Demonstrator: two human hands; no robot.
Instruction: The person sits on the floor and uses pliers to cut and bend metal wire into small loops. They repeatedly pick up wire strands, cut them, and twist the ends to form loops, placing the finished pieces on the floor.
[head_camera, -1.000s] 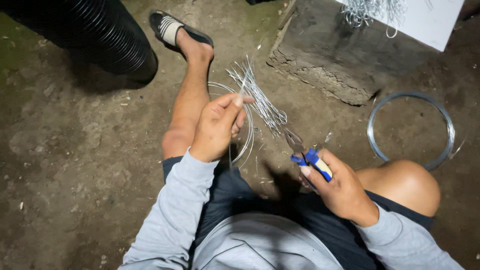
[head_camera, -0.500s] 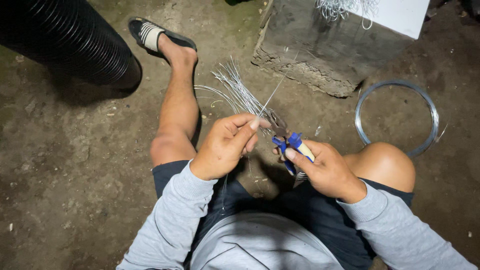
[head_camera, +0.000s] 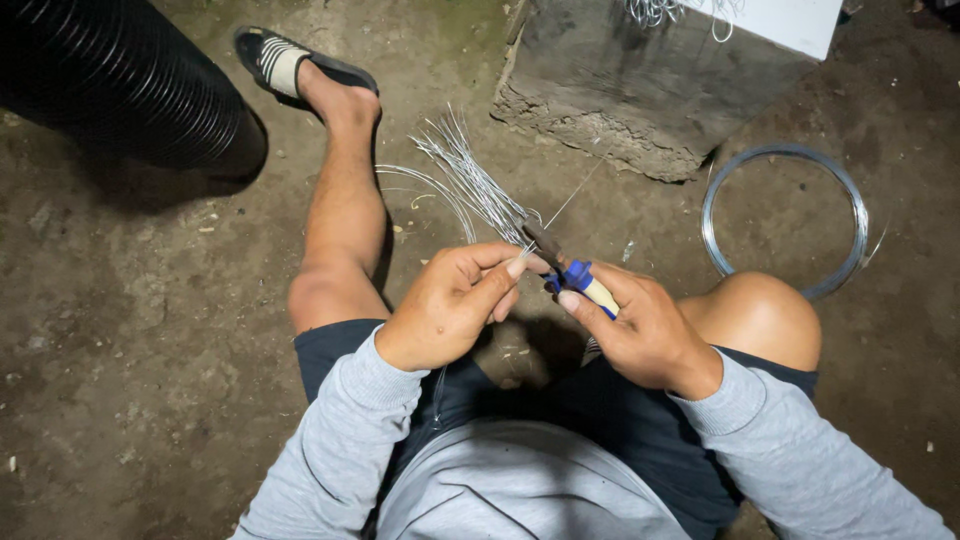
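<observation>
Currently, the right hand is clenched around the blue-and-cream handles of the pliers, whose dark nose points up and away from the body. The left hand pinches the near end of the wire bundle at the plier nose, thumb and forefinger closed on the strands. The bundle fans out over the dirt floor between the bare knees. A wire coil lies flat beside the concrete block, well apart from both hands.
</observation>
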